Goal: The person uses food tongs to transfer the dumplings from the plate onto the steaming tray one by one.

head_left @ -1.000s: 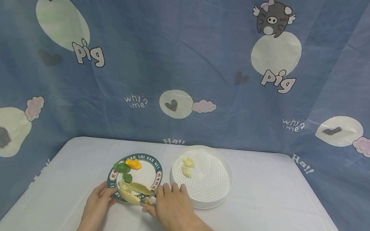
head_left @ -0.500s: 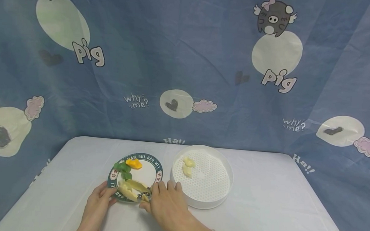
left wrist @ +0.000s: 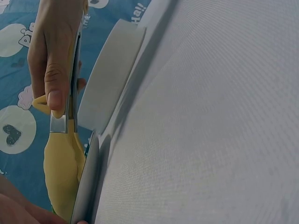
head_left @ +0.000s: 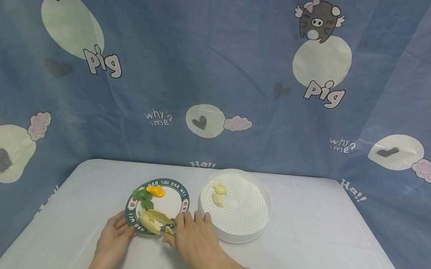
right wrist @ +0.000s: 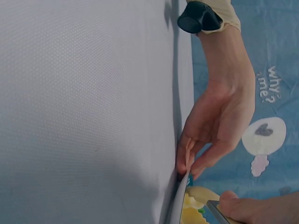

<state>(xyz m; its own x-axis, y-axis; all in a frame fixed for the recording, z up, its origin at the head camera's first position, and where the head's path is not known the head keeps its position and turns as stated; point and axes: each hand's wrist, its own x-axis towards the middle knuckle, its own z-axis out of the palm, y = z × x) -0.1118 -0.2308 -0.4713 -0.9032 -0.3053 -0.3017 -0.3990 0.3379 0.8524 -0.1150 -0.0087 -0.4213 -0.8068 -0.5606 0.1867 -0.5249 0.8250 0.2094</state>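
My left hand (head_left: pixel 113 240) holds the near-left rim of a white plate (head_left: pixel 186 193) with a green lettered border. In my right hand (head_left: pixel 197 240) is a pair of food tongs (head_left: pixel 159 216), metal with pale yellow tips. The tips reach low over the plate's near side, around a pale dumpling-shaped piece (head_left: pixel 143 216) hard to tell from them in colour. Behind them on the plate lie green pieces (head_left: pixel 142 194) and an orange-yellow piece (head_left: pixel 156 191). The left wrist view shows the tongs (left wrist: pixel 60 163) from the side, beside the plate's edge.
A round white steamer tray (head_left: pixel 268 209) with a perforated base stands right of the plate, close to my right hand. Two pale dumpling-shaped pieces (head_left: pixel 219 194) lie in its left part. White cloth (head_left: pixel 312 225) covers the table; a blue printed curtain (head_left: pixel 217 71) hangs behind.
My right hand and the tongs have shifted slightly left and up over the plate, and one green piece was nudged. My left hand's fingers have shifted on the rim.
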